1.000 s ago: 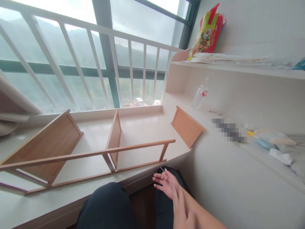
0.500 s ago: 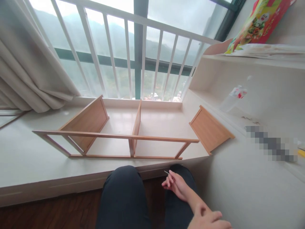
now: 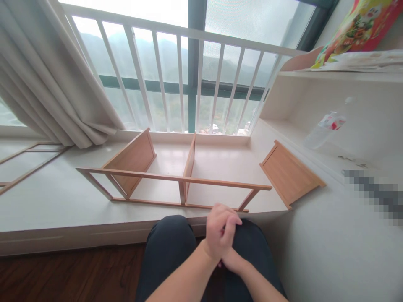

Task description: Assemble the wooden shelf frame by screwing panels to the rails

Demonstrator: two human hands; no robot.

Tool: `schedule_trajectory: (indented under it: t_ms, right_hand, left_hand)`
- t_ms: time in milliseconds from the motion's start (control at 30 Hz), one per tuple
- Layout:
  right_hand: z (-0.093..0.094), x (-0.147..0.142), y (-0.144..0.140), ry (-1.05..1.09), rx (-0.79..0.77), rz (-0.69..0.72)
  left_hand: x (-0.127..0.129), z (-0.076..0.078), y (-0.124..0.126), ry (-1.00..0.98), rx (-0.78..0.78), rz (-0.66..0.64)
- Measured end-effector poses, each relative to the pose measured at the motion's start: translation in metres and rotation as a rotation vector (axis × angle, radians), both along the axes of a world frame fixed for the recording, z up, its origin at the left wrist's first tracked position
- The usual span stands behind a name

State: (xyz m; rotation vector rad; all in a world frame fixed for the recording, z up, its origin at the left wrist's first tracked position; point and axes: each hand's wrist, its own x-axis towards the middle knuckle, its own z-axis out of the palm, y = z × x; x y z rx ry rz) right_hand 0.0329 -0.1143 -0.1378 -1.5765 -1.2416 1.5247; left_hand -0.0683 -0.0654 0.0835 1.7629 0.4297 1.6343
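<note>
Head view: left hand [image 3: 220, 228] covers right hand [image 3: 231, 260]; fingers' grip cannot be told.

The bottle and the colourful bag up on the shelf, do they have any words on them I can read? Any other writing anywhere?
None can be read.
Bottle: red and white label, print too small to read.
Colourful bag: cartoon pictures, its lettering too blurred to read.
Dark marks on the shelf ledge: too small to read.
Pixelated patch: blurred out.
Wooden frame: no writing shows.
</note>
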Motion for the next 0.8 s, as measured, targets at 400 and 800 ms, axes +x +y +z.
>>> schedule_trajectory:
  t_ms: [400, 800]
  right_hand:
    - [0.011, 0.008, 0.0, -0.029, -0.068, 0.107]
    - [0.07, 0.054, -0.017, 0.487, 0.088, -0.436]
  left_hand:
    - [-0.112, -0.04, 0.068, -0.378, -0.72, 0.54]
    - [-0.111, -0.043, 0.069, -0.152, -0.72, 0.329]
